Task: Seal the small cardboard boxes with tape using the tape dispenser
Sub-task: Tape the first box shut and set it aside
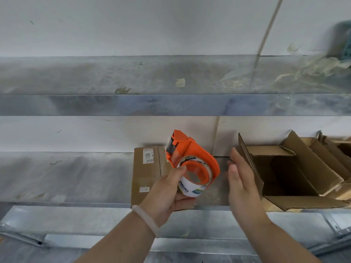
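As L hand (167, 194) grips dispenser (197, 151), box (269, 151) unsealed

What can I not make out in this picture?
Head view:
- Closed box: right part hidden by the dispenser and left hand; taped or not, unclear.
- Label: print too small to read.
- Open box: inside too dark to see.
- More boxes: cut off by the right edge.
- Green thing: blurred, cut off by the right edge.
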Motion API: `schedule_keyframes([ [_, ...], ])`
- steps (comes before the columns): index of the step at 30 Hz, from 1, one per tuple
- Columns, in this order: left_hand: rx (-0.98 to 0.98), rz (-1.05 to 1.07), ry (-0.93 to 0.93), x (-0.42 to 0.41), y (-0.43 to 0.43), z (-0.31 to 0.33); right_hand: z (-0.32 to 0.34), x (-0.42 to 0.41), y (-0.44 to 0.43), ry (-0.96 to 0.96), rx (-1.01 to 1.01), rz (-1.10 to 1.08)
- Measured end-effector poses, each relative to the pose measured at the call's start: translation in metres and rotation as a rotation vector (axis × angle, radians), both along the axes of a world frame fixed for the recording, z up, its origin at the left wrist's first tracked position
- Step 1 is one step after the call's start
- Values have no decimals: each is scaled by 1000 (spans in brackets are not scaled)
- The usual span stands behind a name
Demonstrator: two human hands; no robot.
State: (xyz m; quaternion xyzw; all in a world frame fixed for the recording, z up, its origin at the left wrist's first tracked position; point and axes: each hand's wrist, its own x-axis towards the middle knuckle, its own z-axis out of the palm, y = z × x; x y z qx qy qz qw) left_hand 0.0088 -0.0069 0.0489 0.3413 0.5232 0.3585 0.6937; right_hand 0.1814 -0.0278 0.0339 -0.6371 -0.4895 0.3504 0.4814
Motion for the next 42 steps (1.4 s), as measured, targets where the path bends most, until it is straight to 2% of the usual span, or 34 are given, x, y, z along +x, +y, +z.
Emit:
schedule_keyframes([
  [2, 1, -26, -32, -2, 1, 1, 8, 1, 12, 393, -305, 81],
  [4, 9, -48, -73, -3, 1, 1, 15, 2, 15, 676, -465, 265],
  [9, 8, -161, -151, -9, 5, 0, 11, -3, 8, 1061, -366, 474],
  [14, 68, -259, -77, -18, 10, -7, 2, -2, 13, 1205, -263, 496],
  [17, 163, -169, -43, -23, 12, -9, 5, 7, 18, 1176, -208, 465],
  [20, 47, 32, -179, -30, 23, -5, 5, 14, 18, 1088, -224, 511],
  [24, -130, 53, -164, -42, 34, 4, 5, 21, 19, 888, -279, 632],
  [27, -171, 11, -92, -46, 34, 6, 12, 24, 22, 727, -270, 710],
  [33, -126, -11, 72, -44, 24, -7, 22, 22, 30, 424, -174, 707],
  [42, 62, 152, 262, -47, 6, -19, 39, 28, 39, 23, -239, 874],
])
